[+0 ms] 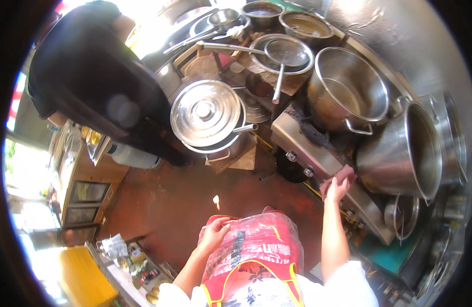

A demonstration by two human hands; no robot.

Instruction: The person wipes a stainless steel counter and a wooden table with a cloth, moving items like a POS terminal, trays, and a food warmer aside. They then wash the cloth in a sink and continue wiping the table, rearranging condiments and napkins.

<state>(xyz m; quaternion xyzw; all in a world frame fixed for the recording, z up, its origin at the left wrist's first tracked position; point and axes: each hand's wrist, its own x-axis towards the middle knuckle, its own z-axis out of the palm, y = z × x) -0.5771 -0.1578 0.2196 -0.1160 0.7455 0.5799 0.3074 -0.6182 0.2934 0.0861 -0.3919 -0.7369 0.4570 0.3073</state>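
My right hand (337, 188) holds a dark reddish cloth (346, 175) against the front edge of a stainless steel gas stove (328, 153), right of two of its knobs. Beyond the cloth, a tall steel stockpot (399, 153) leans with its mouth towards the right. Behind it stands a wide steel pot (347, 88) with side handles, stained outside. My left hand (216, 233) hangs in front of the red apron (255, 241), which has a clear plastic layer over it; its fingers are slightly bent and nothing shows in them.
A lidded steel pot (205, 115) stands on cardboard on the red floor (163, 207). Another person (101, 80) in dark clothes bends at the upper left. Steel bowls (305, 26) and a strainer (286, 53) lie at the back. A yellow block (84, 276) sits lower left, beside cluttered shelves.
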